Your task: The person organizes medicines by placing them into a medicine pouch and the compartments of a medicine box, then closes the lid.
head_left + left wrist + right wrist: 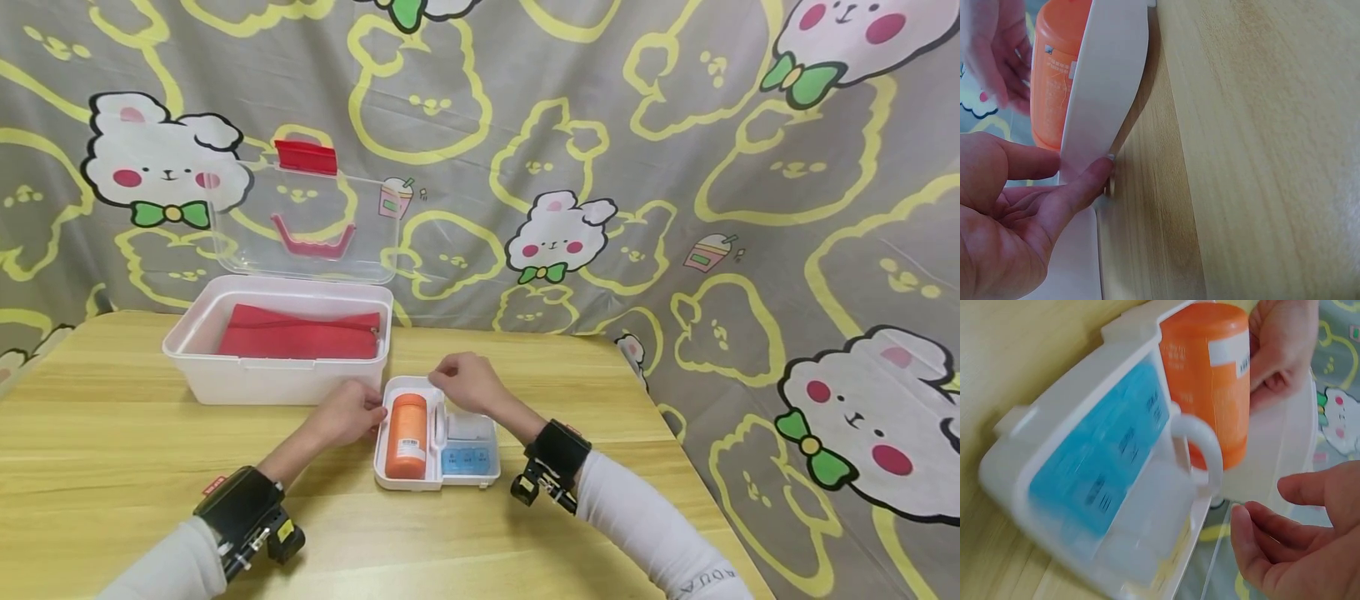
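A small white compartment box (381,479) lies on the table in front of the larger tub. In its left compartment is an orange bottle (407,437). The right part holds a blue pill organizer (465,460) nearer me and a whitish item (467,427) behind it, with a white handle (1207,450) between the two sides. My left hand (348,414) pinches the box's left wall between thumb and index finger (1034,164). Over the far edge is my right hand (471,383), its thumb and fingers (1244,534) loosely bent and apart, with nothing seen between them.
Behind my left hand stands a larger white plastic tub (277,379), its clear lid (247,233) with red latch (306,157) raised upright. A red zip pouch (300,337) lies inside. A patterned curtain (465,275) hangs along the back and right edges of the wooden table (90,433).
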Demonstrator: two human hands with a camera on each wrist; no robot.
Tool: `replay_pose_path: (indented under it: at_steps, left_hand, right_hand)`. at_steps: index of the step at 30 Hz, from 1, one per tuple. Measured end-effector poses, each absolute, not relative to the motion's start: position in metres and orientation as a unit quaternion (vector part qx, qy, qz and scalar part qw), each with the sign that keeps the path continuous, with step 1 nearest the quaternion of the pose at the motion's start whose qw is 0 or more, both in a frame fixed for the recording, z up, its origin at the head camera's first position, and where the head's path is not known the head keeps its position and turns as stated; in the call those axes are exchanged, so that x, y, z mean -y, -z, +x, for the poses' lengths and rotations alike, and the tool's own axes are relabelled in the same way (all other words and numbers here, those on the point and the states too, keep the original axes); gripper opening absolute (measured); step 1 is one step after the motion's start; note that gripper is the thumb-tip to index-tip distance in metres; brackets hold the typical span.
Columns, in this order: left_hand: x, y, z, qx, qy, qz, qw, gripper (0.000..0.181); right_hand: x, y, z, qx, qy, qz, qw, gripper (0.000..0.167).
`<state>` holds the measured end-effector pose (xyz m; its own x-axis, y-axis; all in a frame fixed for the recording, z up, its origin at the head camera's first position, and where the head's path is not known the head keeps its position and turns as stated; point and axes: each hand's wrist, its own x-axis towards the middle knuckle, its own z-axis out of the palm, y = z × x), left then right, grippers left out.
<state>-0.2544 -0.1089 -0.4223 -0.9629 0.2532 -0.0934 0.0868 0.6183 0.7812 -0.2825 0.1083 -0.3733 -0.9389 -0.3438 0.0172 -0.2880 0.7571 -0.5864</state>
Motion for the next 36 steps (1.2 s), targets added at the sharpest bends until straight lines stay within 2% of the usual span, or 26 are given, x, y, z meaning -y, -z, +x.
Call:
replay_pose_path:
  at_steps: [9,15,22,30,36]
  left_hand:
    - [0.11,0.422,-0.254,-0.897,-0.42,0.093,0.097,0.021]
    - [0.11,0.421,-0.254,-0.9,-0.415,0.092,0.096,0.021]
    - [0.111,0.419,-0.253,-0.9,-0.415,0.095,0.094,0.022]
    - [0.11,0.422,-0.252,-0.899,-0.418,0.097,0.083,0.02]
    - [0.111,0.42,-0.252,-0.898,-0.417,0.102,0.099,0.021]
  right_hand:
    - [-0.157,0.38,-0.275,-0.943,0.319,-0.088,0.029,0.038]
    - [-0.178,0.395,-0.27,-0.944,0.323,-0.058,0.043,0.035]
    - [-0.179,0.412,-0.265,-0.908,0.406,-0.035,0.097,0.036]
    - [-0.182,0.423,-0.264,-0.9,0.423,-0.042,0.091,0.037]
    - [-0.188,0.429,-0.262,-0.89,0.444,-0.036,0.091,0.038]
